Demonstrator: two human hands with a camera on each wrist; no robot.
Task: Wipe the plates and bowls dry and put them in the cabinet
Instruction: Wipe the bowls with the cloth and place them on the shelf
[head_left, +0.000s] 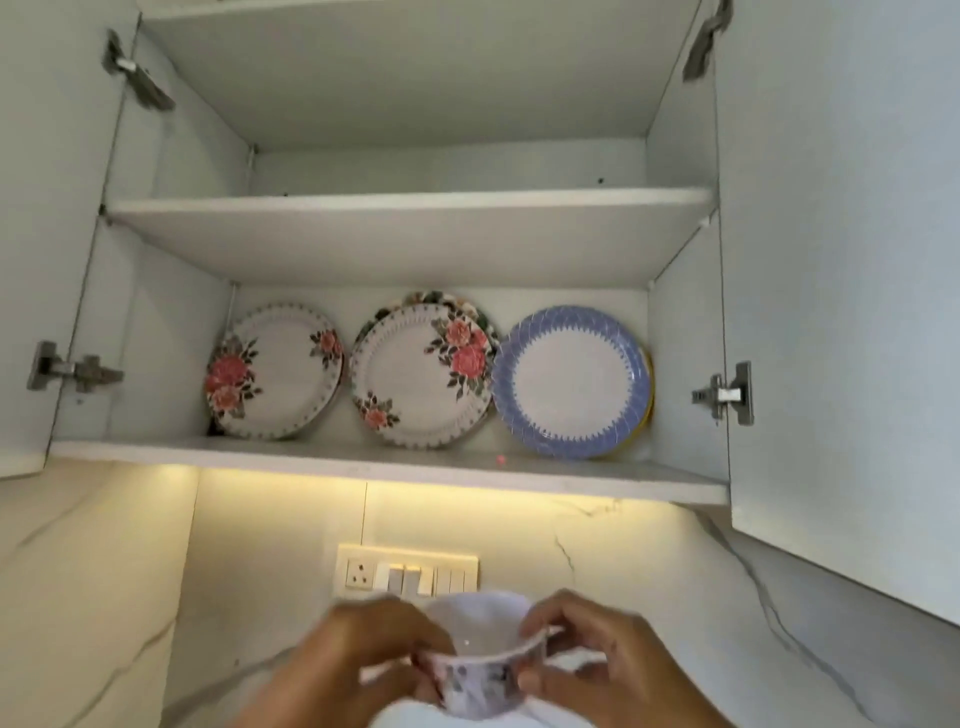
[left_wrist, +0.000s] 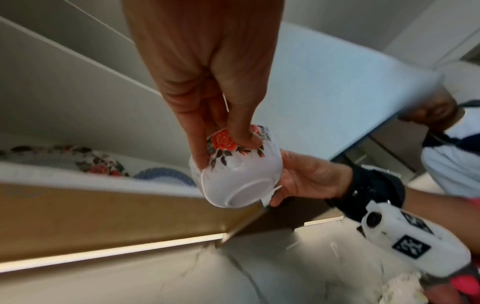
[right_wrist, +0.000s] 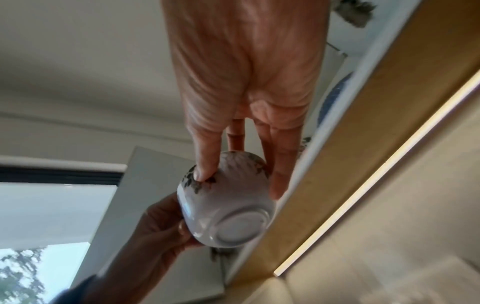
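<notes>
A small white bowl with a red rose pattern is held up in front of me, below the open cabinet. My left hand pinches its left rim and side, thumb on the rose print in the left wrist view. My right hand grips the opposite rim, fingers along the bowl's side. On the cabinet's lower shelf stand two flowered plates and a blue-rimmed plate, leaning upright against the back.
Both cabinet doors stand wide open left and right. The upper shelf holds nothing visible. A switch panel sits on the marble wall under a lit strip. A white cloth shows beneath the bowl.
</notes>
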